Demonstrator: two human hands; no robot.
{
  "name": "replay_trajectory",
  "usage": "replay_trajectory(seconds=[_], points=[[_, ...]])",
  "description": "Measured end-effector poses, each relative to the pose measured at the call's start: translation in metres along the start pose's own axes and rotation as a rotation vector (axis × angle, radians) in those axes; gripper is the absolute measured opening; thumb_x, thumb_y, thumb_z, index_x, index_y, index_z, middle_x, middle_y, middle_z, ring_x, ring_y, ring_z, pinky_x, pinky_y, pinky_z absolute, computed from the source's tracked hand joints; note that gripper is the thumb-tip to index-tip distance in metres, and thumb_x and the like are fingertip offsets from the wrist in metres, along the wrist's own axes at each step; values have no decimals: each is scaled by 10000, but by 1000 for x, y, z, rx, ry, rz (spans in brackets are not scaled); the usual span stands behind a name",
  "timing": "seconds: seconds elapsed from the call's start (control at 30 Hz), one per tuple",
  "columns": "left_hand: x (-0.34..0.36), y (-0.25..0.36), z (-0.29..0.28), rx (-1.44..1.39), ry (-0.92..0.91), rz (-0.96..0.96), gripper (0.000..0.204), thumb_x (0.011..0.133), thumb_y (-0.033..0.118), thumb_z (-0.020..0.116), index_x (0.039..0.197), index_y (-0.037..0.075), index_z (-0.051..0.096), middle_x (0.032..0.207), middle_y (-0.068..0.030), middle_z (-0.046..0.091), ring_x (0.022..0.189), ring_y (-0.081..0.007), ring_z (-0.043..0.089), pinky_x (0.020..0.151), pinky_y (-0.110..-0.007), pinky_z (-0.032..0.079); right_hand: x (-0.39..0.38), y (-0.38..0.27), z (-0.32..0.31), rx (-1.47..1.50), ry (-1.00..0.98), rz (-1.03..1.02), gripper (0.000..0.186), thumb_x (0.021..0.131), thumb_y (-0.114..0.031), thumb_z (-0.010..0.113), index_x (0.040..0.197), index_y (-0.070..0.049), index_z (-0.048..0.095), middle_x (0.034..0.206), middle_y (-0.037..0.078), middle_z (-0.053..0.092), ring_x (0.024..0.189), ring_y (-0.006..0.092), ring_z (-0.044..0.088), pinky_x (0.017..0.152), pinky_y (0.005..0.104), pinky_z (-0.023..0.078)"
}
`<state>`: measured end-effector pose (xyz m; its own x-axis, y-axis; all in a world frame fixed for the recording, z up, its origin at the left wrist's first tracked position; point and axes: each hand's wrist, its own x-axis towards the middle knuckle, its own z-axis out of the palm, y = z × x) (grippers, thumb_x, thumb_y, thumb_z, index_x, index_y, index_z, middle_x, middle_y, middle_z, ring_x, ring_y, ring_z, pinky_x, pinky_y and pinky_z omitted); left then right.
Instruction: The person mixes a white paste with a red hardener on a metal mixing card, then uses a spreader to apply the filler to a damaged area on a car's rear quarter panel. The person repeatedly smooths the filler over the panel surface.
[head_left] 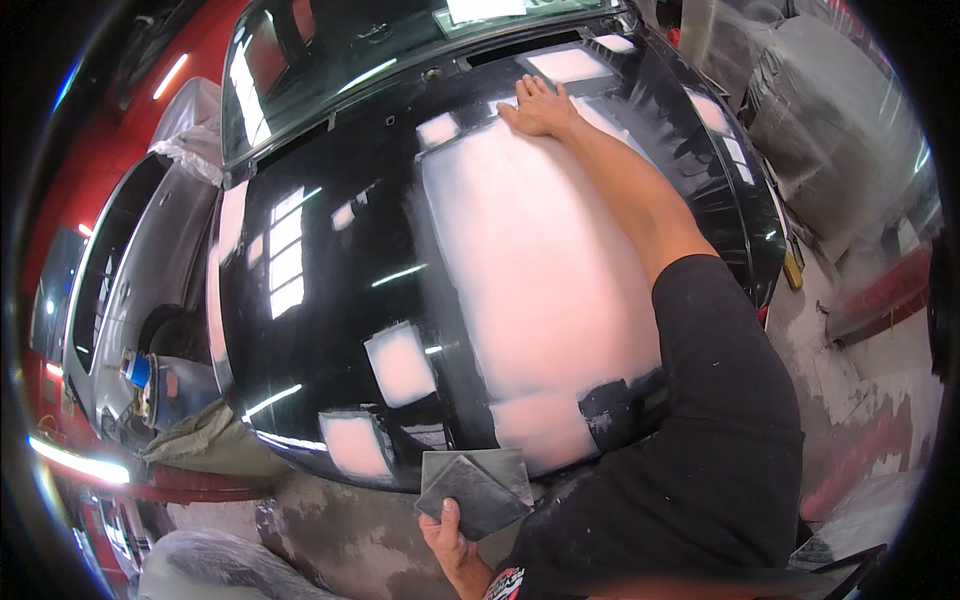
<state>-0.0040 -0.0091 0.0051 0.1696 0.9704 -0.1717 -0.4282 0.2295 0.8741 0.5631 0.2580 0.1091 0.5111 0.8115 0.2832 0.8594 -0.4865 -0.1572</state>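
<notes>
Pale pink filler, large and roughly rectangular, covers the middle of a black car hood (330, 250). My right hand (541, 109) lies flat at the far end of this big filler patch (545, 260), fingers spread and palm down, holding nothing. Down at the hood's near edge, my left hand (452, 540) grips two thin grey sandpaper sheets (475, 495), its thumb on top. The darker sheet is turned at an angle over the lighter one. The left fingers beneath are mostly hidden.
Smaller pink patches (400, 364) dot the hood. The windshield (400, 60) rises beyond it. A silver car body (160, 260) stands at the left, near a blue-capped container (135, 369). Plastic sheeting covers something (840, 130) at the right; more plastic (220, 568) lies lower left.
</notes>
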Motion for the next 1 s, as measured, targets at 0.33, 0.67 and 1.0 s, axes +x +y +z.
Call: replay_trajectory(seconds=[0.33,0.67,1.0], points=[[-13,2,-6,-13,-94,-6,357,912,114,658,1220,-50,581,1116,-157,678,978,-259,672,880,-397,549,-117,9,3,-12,96,-137,731,1000,-496,295,1496,40,301,1586,209,273,1490,320,222,1213,491,158],[-8,19,-31,-16,-334,14,349,920,117,647,1224,-42,583,1141,-159,670,1007,-260,663,924,-407,524,-242,2,-9,9,132,-153,673,1003,-428,346,1476,50,329,1563,228,305,1473,337,255,1208,486,173],[2,16,-49,-7,-379,-54,306,941,101,619,1220,-21,593,1134,-142,678,1003,-247,667,916,-399,530,-358,-4,-16,-78,189,-208,661,990,-398,407,1456,68,358,1541,239,341,1461,349,279,1198,499,183]])
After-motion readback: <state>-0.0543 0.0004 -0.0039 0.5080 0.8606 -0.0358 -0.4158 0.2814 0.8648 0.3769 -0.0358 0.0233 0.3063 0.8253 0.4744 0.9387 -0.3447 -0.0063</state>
